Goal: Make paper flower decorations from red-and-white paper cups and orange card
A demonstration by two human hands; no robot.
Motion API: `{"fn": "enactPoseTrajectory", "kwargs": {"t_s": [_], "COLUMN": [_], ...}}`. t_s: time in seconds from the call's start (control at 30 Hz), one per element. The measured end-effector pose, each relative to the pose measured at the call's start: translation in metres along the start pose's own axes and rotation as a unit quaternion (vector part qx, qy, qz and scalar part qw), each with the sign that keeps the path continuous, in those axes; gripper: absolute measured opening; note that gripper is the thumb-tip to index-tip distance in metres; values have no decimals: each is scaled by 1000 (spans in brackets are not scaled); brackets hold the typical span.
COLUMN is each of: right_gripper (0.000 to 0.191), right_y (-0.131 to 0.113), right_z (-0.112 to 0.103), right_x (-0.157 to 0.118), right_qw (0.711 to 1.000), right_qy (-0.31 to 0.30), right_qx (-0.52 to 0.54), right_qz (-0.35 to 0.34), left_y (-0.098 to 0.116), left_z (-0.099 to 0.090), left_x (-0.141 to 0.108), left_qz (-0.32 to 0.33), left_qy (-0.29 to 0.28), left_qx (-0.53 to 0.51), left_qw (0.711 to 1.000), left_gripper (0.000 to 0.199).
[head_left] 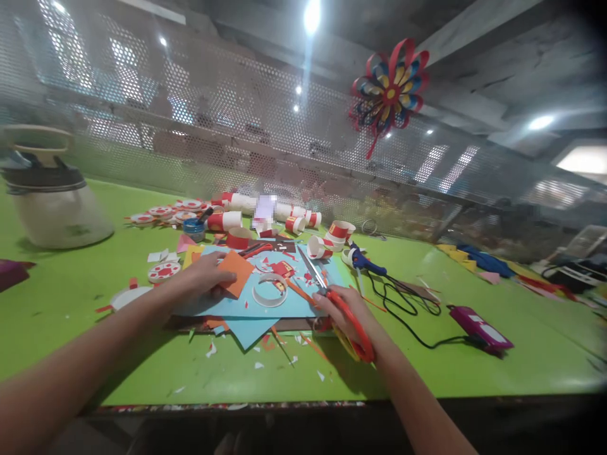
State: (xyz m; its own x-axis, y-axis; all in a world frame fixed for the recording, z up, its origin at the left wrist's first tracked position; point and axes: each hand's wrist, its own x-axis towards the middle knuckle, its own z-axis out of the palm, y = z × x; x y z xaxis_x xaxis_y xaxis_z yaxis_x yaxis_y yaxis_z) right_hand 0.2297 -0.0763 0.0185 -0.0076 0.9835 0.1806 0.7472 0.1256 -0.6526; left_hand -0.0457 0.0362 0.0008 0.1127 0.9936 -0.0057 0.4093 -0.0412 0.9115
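Note:
My left hand (211, 275) pinches a square piece of orange paper (238, 273) above light-blue sheets. In my right hand (348, 309) is a pair of scissors (351, 322) with orange-red handles, blades pointing away from me; whether the blades are parted is hard to tell. A narrow orange strip (302, 292) lies by the fingers of my right hand. Between the hands, a white paper ring (269, 291) rests on the blue paper (222, 304), with red and white scraps around it. The orange paper and the scissors are apart.
A glue gun (363, 260) with a black cord lies right, near a purple power box (480, 327). Paper cups (320, 246), a blue jar (193, 229) and decorated discs (164, 272) stand behind. At far left is a large white container (61, 212). A paper flower (391, 93) hangs above.

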Motion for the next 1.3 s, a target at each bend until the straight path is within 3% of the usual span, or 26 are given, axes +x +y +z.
{"fn": "enactPoseTrajectory", "kwargs": {"t_s": [0.17,0.27,0.33,0.43,0.57,0.7,0.83,1.0,1.13,1.3], "right_gripper": [25,30,33,34,36,37,37,34,30,28], "right_y": [8,13,17,25,32,37,39,36,32,8], "right_z": [4,4,5,7,9,7,2,3,6,-9], "right_x": [2,6,10,18,20,18,18,16,8,2], "right_qw": [997,994,991,986,980,976,972,958,950,936], "right_qy": [40,55,68,95,127,134,107,74,22,-31], "right_qx": [-59,-86,-101,-118,-135,-157,-183,-262,-309,-351], "right_qz": [24,48,58,67,67,75,97,90,43,-17], "left_y": [3,20,36,55,63,64,79,90,65,29], "left_z": [-21,-18,-1,46,105,126,104,28,-22,-30], "left_x": [-15,-20,-18,-12,-5,0,7,12,7,6], "left_qz": [74,151,207,328,400,429,425,362,290,217], "left_qy": [124,146,105,-24,-120,-152,-133,-16,53,97], "left_qx": [132,232,263,295,331,335,288,156,18,-155], "left_qw": [981,950,937,897,846,825,847,919,955,959], "left_gripper": [38,27,21,15,10,16,15,10,15,25]}}
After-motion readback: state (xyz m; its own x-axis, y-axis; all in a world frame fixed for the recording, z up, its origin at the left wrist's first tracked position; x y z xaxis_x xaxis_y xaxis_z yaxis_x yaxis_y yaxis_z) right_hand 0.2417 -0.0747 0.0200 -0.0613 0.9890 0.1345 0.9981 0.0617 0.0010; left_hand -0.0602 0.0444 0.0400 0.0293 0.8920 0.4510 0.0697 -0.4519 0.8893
